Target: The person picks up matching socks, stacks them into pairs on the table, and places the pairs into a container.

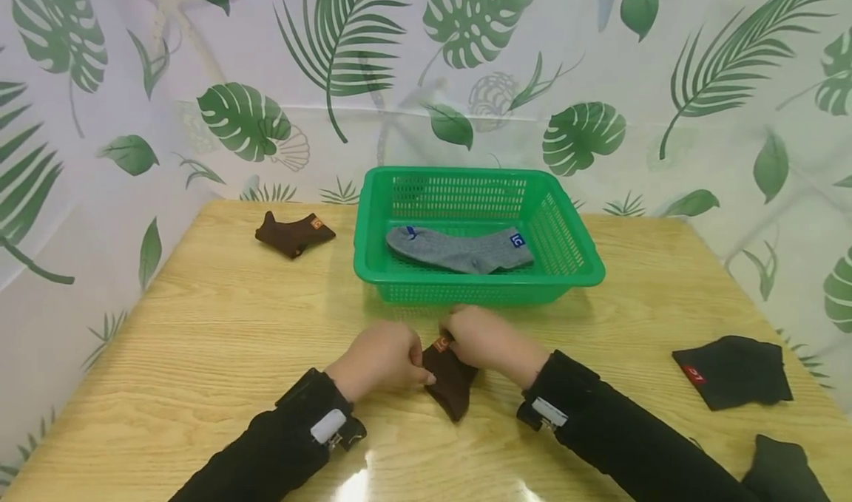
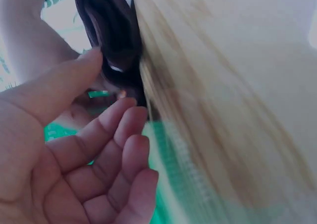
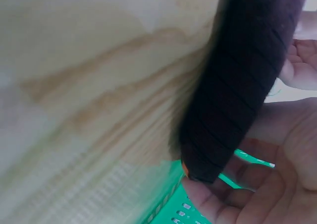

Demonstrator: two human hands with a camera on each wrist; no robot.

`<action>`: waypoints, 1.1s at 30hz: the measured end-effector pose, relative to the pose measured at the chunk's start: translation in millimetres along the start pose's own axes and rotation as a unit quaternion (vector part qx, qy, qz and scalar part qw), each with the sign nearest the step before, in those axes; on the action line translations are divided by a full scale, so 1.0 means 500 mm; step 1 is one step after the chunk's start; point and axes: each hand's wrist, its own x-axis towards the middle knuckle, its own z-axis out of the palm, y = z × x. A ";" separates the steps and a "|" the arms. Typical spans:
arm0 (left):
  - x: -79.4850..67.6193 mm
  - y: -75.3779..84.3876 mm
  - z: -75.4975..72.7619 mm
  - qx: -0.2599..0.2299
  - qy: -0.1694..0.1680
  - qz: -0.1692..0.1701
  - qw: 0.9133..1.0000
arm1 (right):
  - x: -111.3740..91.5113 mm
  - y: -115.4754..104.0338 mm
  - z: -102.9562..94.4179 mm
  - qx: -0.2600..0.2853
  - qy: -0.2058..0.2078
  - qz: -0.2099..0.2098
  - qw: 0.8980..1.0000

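A brown sock [image 1: 452, 380] with an orange label lies on the table in front of the green basket, label end toward the basket. At its upper end, my right hand [image 1: 482, 339] pinches the fabric beside the label. My left hand [image 1: 382, 359] holds the sock's left edge, thumb on it and fingers curled. In the left wrist view, the dark sock [image 2: 114, 30] shows open folds between the two hands. The right wrist view has the ribbed sock [image 3: 237, 85] running down to the right hand's fingertips [image 3: 203, 194].
The green basket [image 1: 479, 279] holds grey socks [image 1: 459, 249] with blue labels. Another brown sock [image 1: 293, 234] lies at the back left of the table. On the right are a dark sock [image 1: 735, 372] with a red label and another dark sock [image 1: 784, 472] near the front edge.
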 end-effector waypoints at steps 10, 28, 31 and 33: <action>0.020 0.027 0.018 0.055 -0.021 0.007 0.998 | -0.004 0.005 0.019 -0.020 0.052 -0.037 0.998; -0.033 -0.069 -0.038 0.004 -0.010 -0.118 0.993 | -0.098 0.076 0.023 -0.010 0.107 -0.202 0.973; -0.031 -0.061 -0.040 0.017 -0.010 -0.117 0.993 | -0.102 0.063 0.004 -0.010 0.067 -0.189 0.980; -0.028 -0.051 -0.044 0.034 -0.002 -0.113 0.993 | -0.105 0.049 -0.017 -0.021 0.043 -0.180 0.982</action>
